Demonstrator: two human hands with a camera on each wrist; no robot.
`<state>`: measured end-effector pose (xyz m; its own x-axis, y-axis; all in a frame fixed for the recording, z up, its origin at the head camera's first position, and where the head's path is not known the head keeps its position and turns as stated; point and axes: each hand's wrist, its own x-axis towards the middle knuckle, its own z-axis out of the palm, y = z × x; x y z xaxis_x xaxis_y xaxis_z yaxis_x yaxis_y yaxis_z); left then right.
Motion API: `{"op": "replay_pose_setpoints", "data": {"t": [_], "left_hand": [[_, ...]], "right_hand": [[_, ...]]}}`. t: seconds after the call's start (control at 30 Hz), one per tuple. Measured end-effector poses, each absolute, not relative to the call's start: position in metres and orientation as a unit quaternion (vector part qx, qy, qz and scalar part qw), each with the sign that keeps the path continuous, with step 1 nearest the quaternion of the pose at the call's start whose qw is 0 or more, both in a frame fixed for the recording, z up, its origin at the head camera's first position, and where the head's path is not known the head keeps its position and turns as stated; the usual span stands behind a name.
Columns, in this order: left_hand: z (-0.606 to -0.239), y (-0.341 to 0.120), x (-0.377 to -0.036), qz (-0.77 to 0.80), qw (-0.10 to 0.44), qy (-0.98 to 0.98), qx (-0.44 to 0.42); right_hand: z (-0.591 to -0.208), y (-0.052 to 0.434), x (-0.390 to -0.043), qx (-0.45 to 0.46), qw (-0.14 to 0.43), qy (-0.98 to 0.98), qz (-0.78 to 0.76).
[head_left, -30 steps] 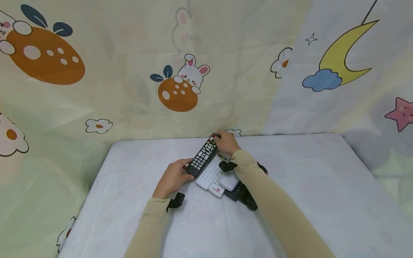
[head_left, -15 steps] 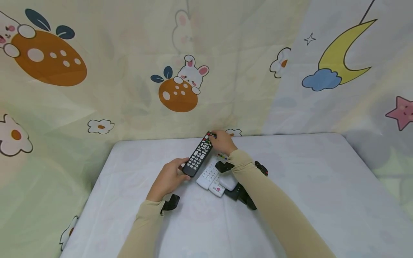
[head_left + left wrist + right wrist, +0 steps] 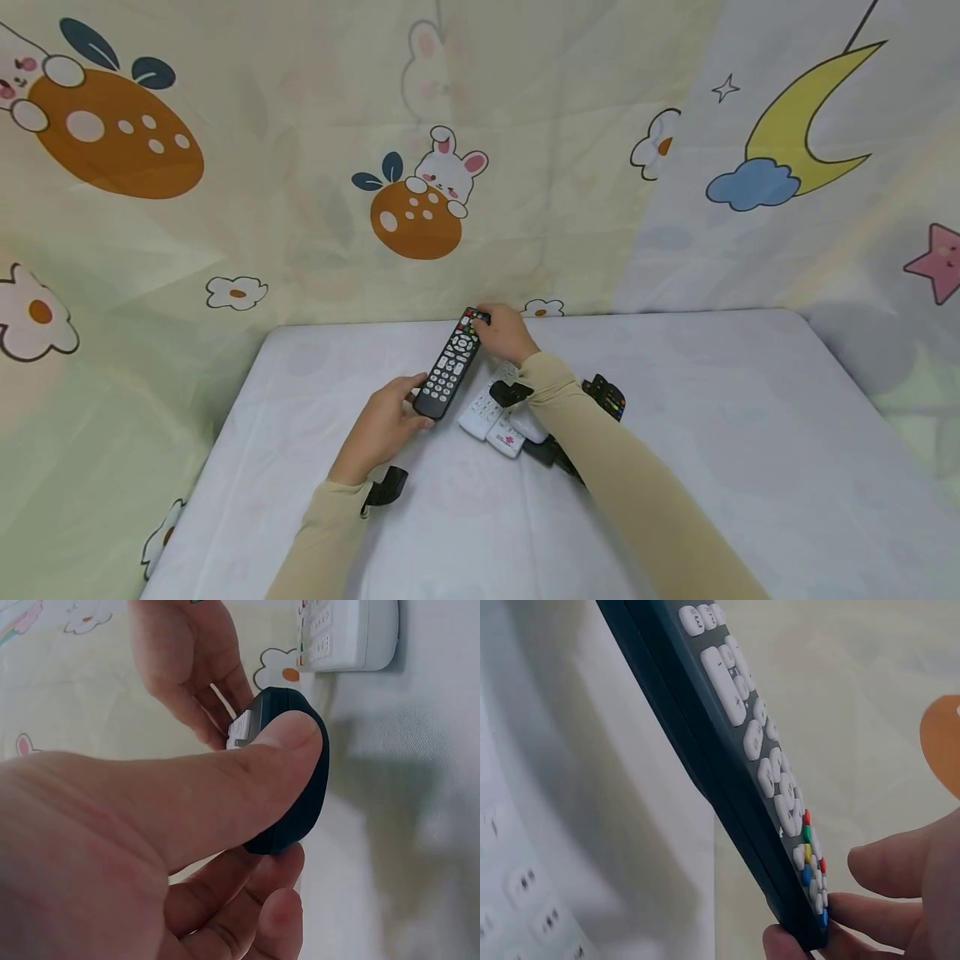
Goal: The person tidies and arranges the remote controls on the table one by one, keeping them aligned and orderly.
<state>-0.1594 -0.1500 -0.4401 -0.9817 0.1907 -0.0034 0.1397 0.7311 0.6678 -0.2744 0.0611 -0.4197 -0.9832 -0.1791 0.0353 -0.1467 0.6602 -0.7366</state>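
Observation:
A long black remote (image 3: 452, 362) with white keys and coloured buttons is held above the table between both hands. My left hand (image 3: 382, 427) grips its near end, thumb pressed over the rounded tip (image 3: 296, 780). My right hand (image 3: 506, 332) pinches its far end, where the coloured buttons (image 3: 810, 859) sit. Just right of it a pile of white remotes (image 3: 495, 417) lies on the table under my right forearm. A small black remote (image 3: 606, 395) lies beyond that forearm.
The table (image 3: 750, 467) wears a pale printed cloth. A cartoon-print curtain (image 3: 420, 200) hangs right behind it. More dark remotes (image 3: 551, 454) peek from under the right forearm. A black strap (image 3: 386, 486) sits at the left wrist.
Both hands have carried the black remote to the left, off the pile of white remotes. The small black remote at the right shows more.

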Motion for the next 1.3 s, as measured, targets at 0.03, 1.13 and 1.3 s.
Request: {"op": "replay_pose_setpoints", "data": {"t": [0.03,1.13,1.3], "left_hand": [[-0.440,-0.152,-0.158,0.355,0.035,0.930,0.090],[-0.442,-0.180,-0.129,0.350,0.010,0.936,0.036],[-0.442,-0.185,-0.125,0.343,0.011,0.939,0.025]], "right_hand": [[-0.420,0.059,-0.274,-0.091,0.019,0.910,-0.403],[-0.431,0.004,-0.273,-0.155,0.038,0.904,-0.396],[-0.434,-0.004,-0.272,-0.167,0.053,0.907,-0.384]]}}
